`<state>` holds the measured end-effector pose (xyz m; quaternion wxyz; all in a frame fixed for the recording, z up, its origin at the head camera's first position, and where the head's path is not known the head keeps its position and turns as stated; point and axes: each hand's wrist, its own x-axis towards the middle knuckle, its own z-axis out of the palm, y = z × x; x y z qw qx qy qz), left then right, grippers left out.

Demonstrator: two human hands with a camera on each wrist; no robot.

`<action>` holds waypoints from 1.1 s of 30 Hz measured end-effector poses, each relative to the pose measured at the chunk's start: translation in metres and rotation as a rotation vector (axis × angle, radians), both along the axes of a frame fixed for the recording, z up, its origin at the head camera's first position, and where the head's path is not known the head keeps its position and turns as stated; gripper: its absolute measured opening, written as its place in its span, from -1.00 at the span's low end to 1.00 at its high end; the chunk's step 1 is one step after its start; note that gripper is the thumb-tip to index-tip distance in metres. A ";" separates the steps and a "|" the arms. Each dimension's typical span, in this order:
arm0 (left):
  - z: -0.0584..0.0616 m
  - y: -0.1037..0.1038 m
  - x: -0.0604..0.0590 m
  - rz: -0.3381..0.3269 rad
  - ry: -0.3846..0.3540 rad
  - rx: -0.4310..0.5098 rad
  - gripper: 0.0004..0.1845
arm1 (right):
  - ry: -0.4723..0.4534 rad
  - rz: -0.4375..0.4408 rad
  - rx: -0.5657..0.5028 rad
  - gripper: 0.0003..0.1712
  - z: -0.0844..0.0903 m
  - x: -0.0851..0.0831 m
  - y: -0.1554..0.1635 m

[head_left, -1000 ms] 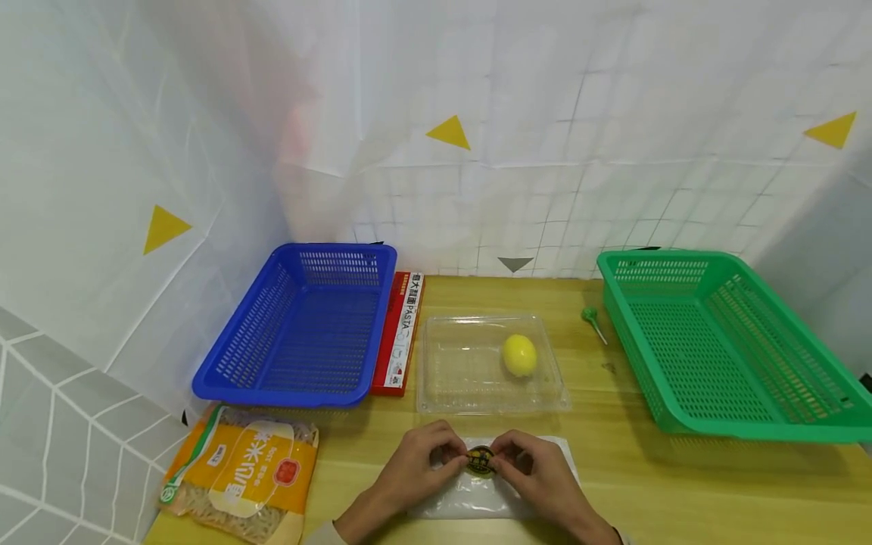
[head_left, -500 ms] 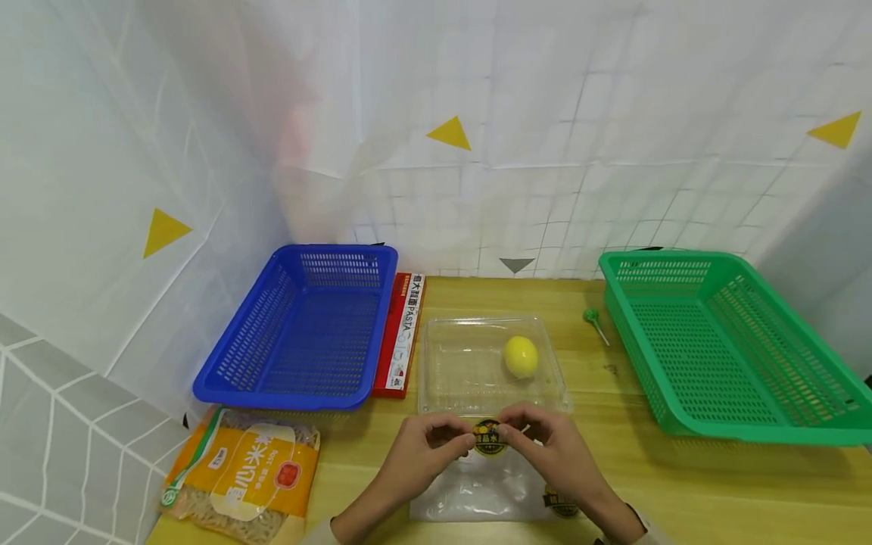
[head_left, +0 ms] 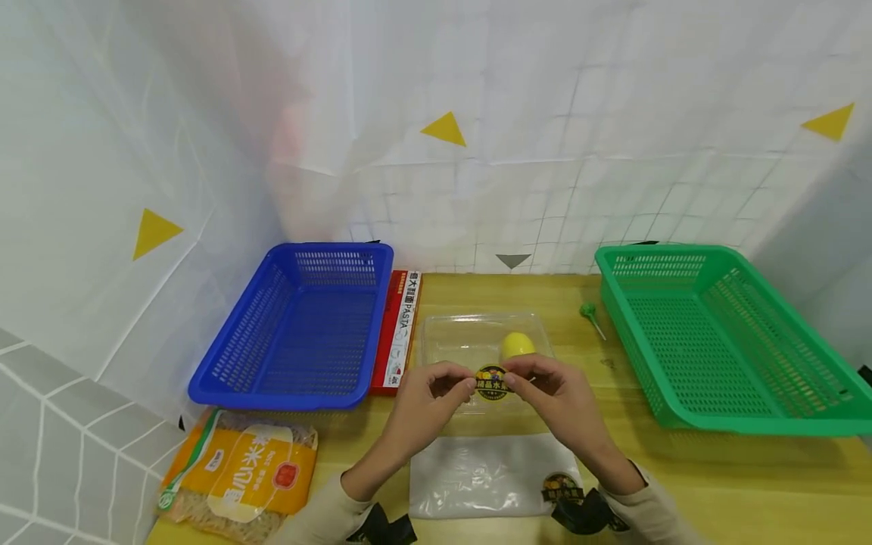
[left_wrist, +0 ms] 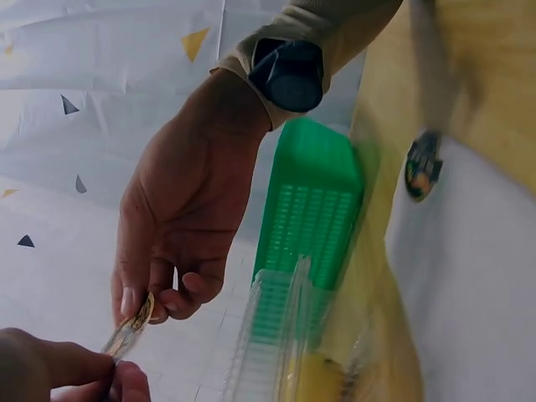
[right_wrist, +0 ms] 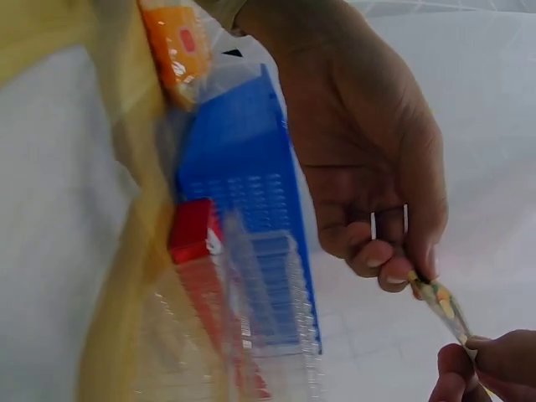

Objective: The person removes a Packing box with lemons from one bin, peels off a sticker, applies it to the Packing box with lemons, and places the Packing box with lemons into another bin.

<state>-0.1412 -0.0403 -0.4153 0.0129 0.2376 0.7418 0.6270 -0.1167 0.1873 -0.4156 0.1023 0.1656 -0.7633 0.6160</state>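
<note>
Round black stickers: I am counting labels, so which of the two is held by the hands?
The round black sticker pinched between both hands above the clear plastic tray; the other sticker lies on the white sheet.

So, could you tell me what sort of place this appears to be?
Probably a staged recording or sorting station, not a real kitchen. White gridded sheets with triangle markers screen off a wooden table, where an empty blue basket and green basket flank loose grocery items.

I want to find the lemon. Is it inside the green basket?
No, the lemon sits in the clear plastic tray in the middle of the table, apart from the green basket on the right.
</note>
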 end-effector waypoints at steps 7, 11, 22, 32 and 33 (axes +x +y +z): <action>0.004 0.004 -0.018 0.072 0.045 -0.061 -0.91 | -0.036 -0.050 0.020 -0.78 0.008 -0.014 -0.002; 0.003 0.007 -0.029 0.105 0.082 -0.113 -0.91 | -0.079 -0.082 0.034 -0.76 0.007 -0.025 -0.003; 0.003 0.016 -0.059 0.178 0.256 -0.255 -0.93 | 0.007 -0.169 0.151 -0.76 0.007 -0.056 -0.005; -0.001 0.018 -0.066 0.178 0.369 -0.355 -0.96 | 0.018 -0.245 0.208 -0.88 -0.003 -0.069 -0.006; -0.002 0.019 -0.066 0.178 0.373 -0.362 -0.96 | 0.022 -0.247 0.211 -0.89 -0.004 -0.070 -0.006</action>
